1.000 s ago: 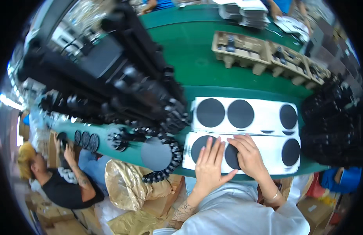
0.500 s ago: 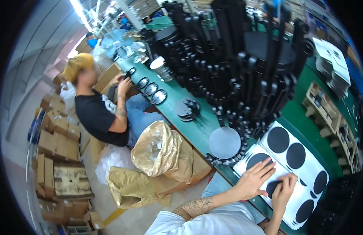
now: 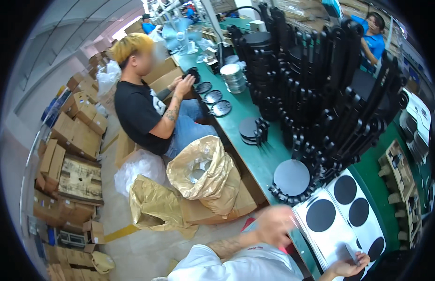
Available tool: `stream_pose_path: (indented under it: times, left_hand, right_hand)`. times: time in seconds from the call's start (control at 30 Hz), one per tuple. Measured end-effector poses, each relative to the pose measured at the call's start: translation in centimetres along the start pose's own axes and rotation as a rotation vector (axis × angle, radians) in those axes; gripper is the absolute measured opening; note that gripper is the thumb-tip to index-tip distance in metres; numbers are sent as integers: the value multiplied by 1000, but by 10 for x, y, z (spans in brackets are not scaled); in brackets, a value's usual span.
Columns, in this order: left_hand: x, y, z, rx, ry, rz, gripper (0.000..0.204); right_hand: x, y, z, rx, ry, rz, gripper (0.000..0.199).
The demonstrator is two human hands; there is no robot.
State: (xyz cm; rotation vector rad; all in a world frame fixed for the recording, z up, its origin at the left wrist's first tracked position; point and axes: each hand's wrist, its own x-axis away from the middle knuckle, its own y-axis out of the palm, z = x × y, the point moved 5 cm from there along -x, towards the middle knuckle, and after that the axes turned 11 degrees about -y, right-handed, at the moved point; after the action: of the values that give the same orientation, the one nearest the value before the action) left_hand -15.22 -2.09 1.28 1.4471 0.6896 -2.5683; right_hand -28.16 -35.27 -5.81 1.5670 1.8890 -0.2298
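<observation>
Your right hand (image 3: pixel 349 268) pinches a dark disc (image 3: pixel 352 255) peeled from the white sticker sheet (image 3: pixel 331 230); your left hand (image 3: pixel 273 225), blurred, grip unreadable, hovers near the sheet's edge.

Both arms enter from the bottom edge, white sleeves pushed up to mid-forearm.

Left hand (image 3: pixel 273 224): motion-blurred, raised near centre-bottom. Looks loosely open with the back of the hand toward the camera; fingers can't be resolved through the blur, so can't tell whether it's holding anything. Left forearm bare, running down-left to the sleeve cuff, dark tattoo markings along it.

Right hand (image 3: pixel 345 267): low at the bottom edge, far right of the left hand, well apart from it. Sharper. Fingers curled, thumb and fingertips pinched together with something small between them. Wrist bent, forearm mostly cut off by the frame edge.
</observation>
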Motion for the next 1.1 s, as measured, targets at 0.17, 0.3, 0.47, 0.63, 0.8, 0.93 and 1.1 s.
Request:
stream_pose_path:
  times: [0.17,0.3,0.47,0.63,0.8,0.93,1.1]
  left_hand:
    - [-72,-72,-175,114,-687,353,40]
    - [-87,-53,-308,-297,-613,-417,100]
    - [-110,-8,-350,-146,-637,-887,113]
    - [-121,-5,-349,-297,-560,-892,108]
    - [-96,-75,-371,-137,-860,-606,111]
    - [-72,-97,-301,559,-943,-187,111]
    - [-48,-95,-139,1320,-801,111,105]
  right_hand:
    - [2,20,-29,71,-29,-82,9]
    - [2,25,-29,44,-17,-106,5]
    - [-2,20,-38,-34,37,-98,5]
    - [-3,-1,-27,-23,12,-263,34]
    - [1,1,-17,-47,119,-308,36]
    - [-3,31,-81,158,-2,-434,42]
    - [12,39,-64,-279,496,-455,41]
